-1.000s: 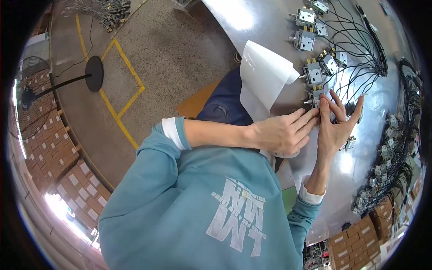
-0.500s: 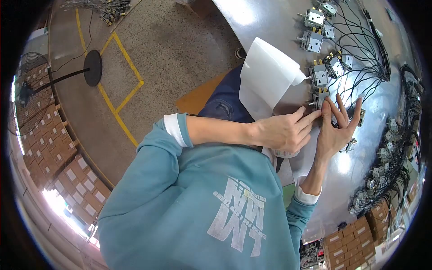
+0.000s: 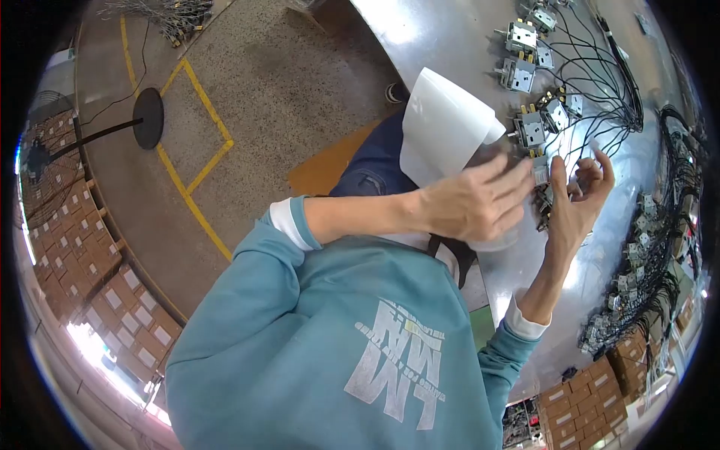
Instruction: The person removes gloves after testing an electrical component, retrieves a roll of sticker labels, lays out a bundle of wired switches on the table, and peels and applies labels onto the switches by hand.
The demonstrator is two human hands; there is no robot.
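My left hand [image 3: 480,199] is blurred over the near table edge, its fingers stretched out and apart, with nothing visible in them. Under it shows the pale edge of a round thing [image 3: 501,241], too smeared to name. My right hand [image 3: 577,199] is raised over the table, thumb up and fingers bent but apart, open. Just left of its thumb sits a small metal switch-like unit [image 3: 539,171], partly hidden by the hands. A similar metal unit with a shaft [image 3: 529,129] lies beyond it. Curled white paper [image 3: 446,124] hangs over my lap beside the left hand.
More metal units [image 3: 517,75] stand in a row along the table [image 3: 420,37], joined to black wires [image 3: 634,97]. A dense heap of wired units [image 3: 637,277] lies at the right. Left are a standing fan's base [image 3: 148,118] and stacked cartons [image 3: 75,217].
My left hand has drawn back leftward from the small metal unit. The right hand has moved right, away from that unit, and its fingers have bent.
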